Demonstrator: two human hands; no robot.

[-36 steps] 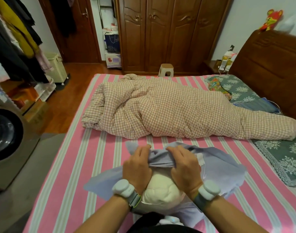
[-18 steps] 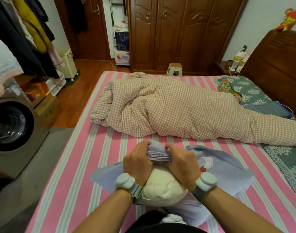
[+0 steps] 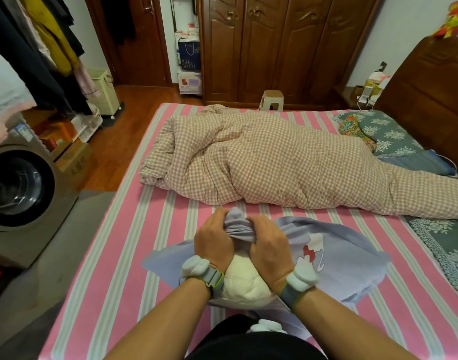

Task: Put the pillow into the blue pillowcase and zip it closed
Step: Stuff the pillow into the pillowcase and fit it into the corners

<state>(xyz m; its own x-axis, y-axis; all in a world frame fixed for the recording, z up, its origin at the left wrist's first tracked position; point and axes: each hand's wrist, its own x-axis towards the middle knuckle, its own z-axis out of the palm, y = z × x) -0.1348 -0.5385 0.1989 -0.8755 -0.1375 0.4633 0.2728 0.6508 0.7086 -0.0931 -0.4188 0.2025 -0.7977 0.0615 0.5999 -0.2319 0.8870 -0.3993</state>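
Presently, left to right:
- One left hand (image 3: pixel 214 240), fist closed on bunched pillowcase cloth.
- One cream pillow (image 3: pixel 244 281), between and below both wrists, one rounded end bare and pointing toward the person; long axis cannot be told.
- One right hand (image 3: pixel 270 249), likewise clenched on the cloth.
- One blue pillowcase (image 3: pixel 347 258), spread flat rightward of the hands on one striped bed (image 3: pixel 113 268).
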